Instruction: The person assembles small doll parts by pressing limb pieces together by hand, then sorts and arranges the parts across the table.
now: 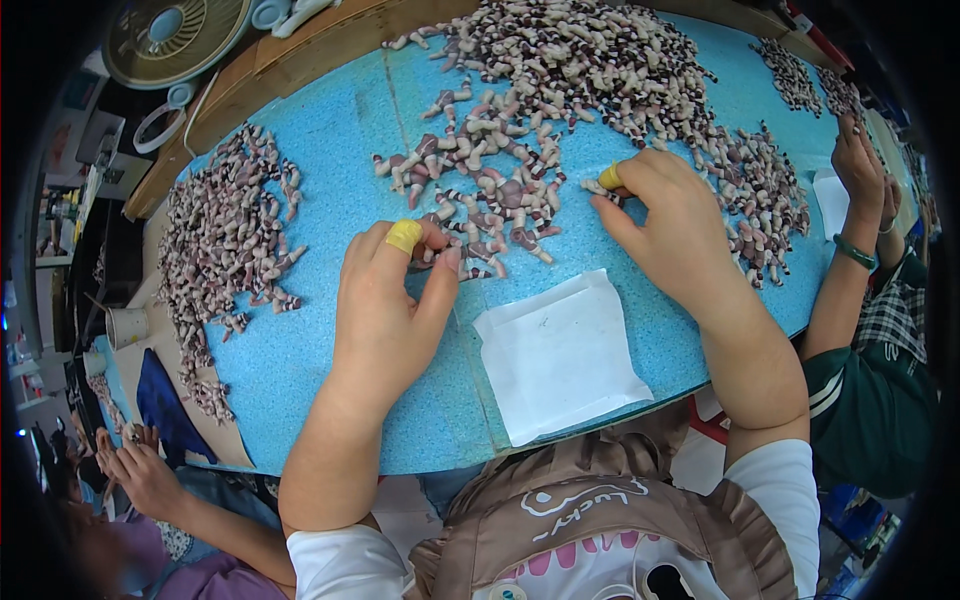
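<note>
Now | right hand pinching pale, dark-banded piece | left hand narrowed, contents unclear

fan, upper left | wooden ledge beside fan | pale cup, left | navy cloth near cup

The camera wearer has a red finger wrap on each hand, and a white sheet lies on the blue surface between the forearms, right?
One slip: the head view shows yellow finger wraps, not red, on the left hand and right hand; the rest stands.
</note>
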A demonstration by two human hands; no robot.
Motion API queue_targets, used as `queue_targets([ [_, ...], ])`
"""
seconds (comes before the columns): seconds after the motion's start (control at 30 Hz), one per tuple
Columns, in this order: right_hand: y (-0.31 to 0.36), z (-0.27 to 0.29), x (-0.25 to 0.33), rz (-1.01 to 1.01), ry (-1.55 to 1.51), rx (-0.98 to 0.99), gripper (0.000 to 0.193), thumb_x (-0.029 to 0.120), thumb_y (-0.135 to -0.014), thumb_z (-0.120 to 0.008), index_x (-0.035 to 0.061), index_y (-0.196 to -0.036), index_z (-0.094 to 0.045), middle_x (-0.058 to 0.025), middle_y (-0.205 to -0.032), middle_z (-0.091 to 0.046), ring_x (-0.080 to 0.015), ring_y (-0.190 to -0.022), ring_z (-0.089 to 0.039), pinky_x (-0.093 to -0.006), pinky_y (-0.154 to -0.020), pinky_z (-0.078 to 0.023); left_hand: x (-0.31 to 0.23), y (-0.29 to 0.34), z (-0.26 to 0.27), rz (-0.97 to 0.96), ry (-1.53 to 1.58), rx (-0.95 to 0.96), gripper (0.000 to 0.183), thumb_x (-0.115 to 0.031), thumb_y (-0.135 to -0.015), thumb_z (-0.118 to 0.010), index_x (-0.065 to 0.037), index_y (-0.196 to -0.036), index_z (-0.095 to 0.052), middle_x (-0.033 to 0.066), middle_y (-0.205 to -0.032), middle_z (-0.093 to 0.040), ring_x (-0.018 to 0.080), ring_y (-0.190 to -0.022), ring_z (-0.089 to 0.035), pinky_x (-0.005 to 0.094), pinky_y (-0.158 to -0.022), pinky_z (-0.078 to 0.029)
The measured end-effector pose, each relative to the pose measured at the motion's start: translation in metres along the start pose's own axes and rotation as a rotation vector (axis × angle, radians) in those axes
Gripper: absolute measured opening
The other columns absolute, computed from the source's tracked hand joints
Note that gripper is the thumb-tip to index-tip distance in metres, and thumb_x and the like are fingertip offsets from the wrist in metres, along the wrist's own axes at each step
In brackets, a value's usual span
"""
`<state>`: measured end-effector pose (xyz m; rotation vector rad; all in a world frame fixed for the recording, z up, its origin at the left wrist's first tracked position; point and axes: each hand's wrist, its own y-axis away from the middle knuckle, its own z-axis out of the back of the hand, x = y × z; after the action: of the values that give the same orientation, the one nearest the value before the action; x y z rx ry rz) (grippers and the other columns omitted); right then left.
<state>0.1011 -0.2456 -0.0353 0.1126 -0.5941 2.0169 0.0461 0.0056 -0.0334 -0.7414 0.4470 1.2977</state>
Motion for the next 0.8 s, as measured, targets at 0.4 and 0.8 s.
queue_targets([
  [0.4, 0.013, 0.031, 0.029, 0.276, -0.46, 0.273, 0.021, 0.003, -0.078, -0.067, 0.003, -0.099, -0.067, -0.0098, -0.081, -0.06, -0.0257, -0.073, -0.059, -0.035, -0.062, -0.046, 0.013, -0.003, 0.007, 0.109, -0.03, -0.058, 0.021, -0.012, -0.081, -0.071, 0.0, -0.081, -0.054, 0.014, -0.076, -0.056, 0.029, -0.068, -0.052, 0.0374, -0.062, -0.043],
  [0.8, 0.03, 0.028, 0.045, 0.541, -0.232, 0.401, 0.017, 0.007, -0.07, -0.076, 0.0057, -0.083, -0.064, -0.0041, -0.081, -0.061, -0.0225, -0.074, -0.058, -0.0348, -0.066, -0.044, 0.013, 0.0, 0.007, 0.058, 0.037, -0.041, 0.019, -0.002, -0.083, -0.063, 0.0, -0.102, -0.064, 0.0123, -0.084, -0.056, 0.0283, -0.079, -0.055, 0.0352, -0.07, -0.045],
])
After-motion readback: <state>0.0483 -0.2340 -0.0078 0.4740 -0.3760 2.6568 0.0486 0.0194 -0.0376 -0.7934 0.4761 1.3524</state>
